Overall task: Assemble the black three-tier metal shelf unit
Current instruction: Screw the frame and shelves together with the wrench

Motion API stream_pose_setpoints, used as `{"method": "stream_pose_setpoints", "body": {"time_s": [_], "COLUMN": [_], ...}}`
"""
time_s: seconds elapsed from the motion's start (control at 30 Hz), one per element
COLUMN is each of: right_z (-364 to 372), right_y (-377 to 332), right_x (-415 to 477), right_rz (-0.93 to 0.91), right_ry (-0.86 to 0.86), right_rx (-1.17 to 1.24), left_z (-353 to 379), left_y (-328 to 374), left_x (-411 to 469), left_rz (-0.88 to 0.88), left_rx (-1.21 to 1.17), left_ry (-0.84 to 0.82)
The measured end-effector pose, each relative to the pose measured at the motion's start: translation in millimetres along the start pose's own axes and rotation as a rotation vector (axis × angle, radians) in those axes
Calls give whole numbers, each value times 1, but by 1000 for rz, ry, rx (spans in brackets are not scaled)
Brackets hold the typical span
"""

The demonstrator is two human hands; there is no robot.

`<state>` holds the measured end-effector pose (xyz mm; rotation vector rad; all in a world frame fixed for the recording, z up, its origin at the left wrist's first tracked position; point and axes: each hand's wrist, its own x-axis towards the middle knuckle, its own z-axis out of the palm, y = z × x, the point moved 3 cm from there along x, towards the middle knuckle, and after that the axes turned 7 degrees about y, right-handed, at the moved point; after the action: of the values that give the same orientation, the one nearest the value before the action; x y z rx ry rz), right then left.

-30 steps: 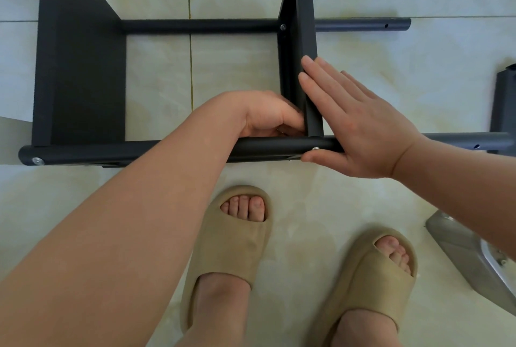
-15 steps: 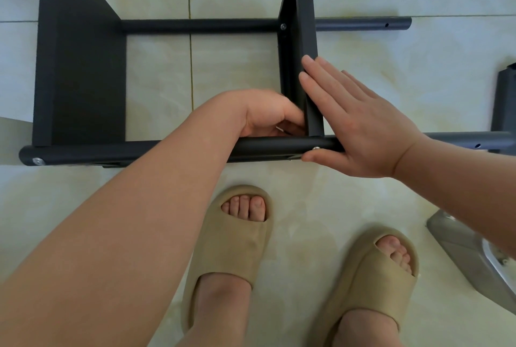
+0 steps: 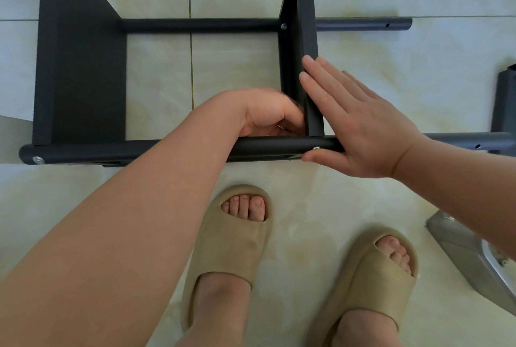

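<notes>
Pale floor tiles (image 3: 391, 81) carry the black shelf unit (image 3: 81, 67), which lies on its side with its long posts running left to right. The left hand (image 3: 268, 112) curls into the corner where the middle shelf panel (image 3: 307, 25) meets the near post (image 3: 139, 151); what it grips is hidden. The right hand (image 3: 357, 128) lies flat against that panel with fingers straight, its thumb under the post by a silver screw (image 3: 316, 148). Neither hand has shifted since half a second ago.
</notes>
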<state>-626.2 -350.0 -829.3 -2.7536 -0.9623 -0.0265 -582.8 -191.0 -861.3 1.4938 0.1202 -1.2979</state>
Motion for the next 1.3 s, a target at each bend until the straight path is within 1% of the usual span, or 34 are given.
{"method": "stream_pose_setpoints", "body": {"time_s": [0.1,0.3,0.57,0.77,1.17,1.3], "right_z": [0,0,0,0,0,0], "right_y": [0,0,0,0,0,-1], "right_x": [0,0,0,0,0,0], "right_rz": [0,-2,-1,-1,3,3], "right_ry": [0,9,8,8,5,9], "right_rx": [-2,-3,-7,-5,-8,-7], "left_z": [-1,1,-1,2,1,1], "left_y": [-1,2,0,0,3,0], "left_x": [0,-4,0,-2,-3,-2], "left_rz": [-22,19,-16,20,15,12], "left_rx": [33,81,-62,79,-3,70], "left_ry": [9,5,9,49,13,38]}}
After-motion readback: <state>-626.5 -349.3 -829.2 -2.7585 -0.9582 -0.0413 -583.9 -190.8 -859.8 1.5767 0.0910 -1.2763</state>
